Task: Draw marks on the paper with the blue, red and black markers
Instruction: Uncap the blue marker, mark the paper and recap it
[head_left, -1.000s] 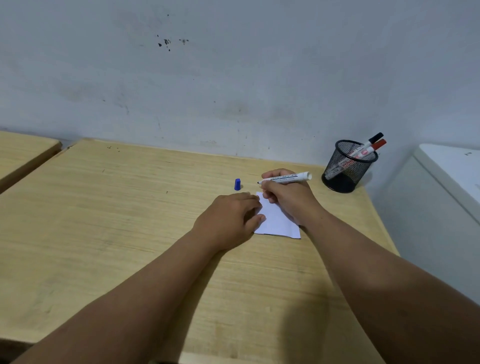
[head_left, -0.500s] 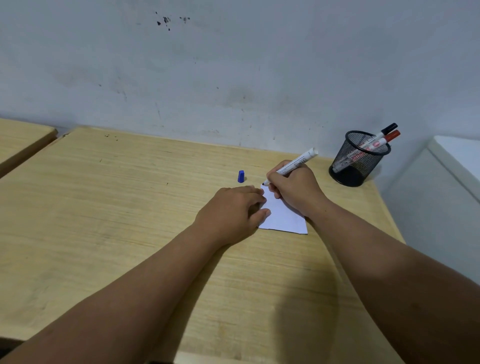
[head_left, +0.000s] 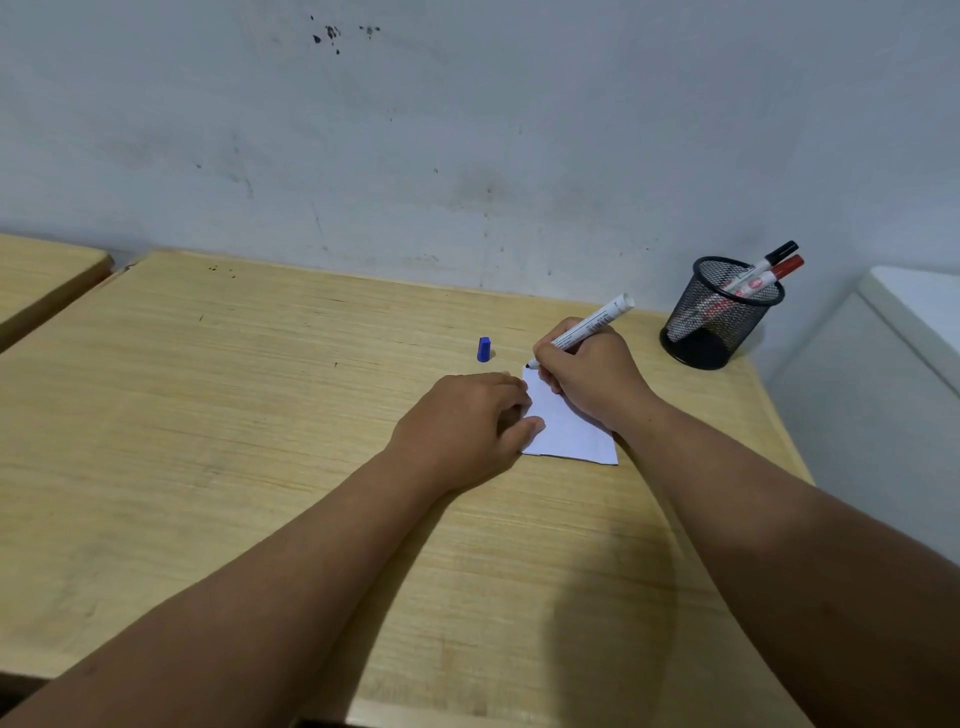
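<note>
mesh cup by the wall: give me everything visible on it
The mesh cup is a round black wire-mesh pen holder with a solid rim and a solid dark base. It stands upright at the table's far right corner, close to the wall. Inside, a black-capped marker and a red-capped marker lean right, caps poking over the rim; their white barrels show through the mesh. Neither hand touches it; the right hand writes nearby to its left.

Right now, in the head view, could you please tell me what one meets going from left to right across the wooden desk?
Left hand → small blue marker cap → right hand holding the white-barrelled marker → black mesh pen holder.
</note>
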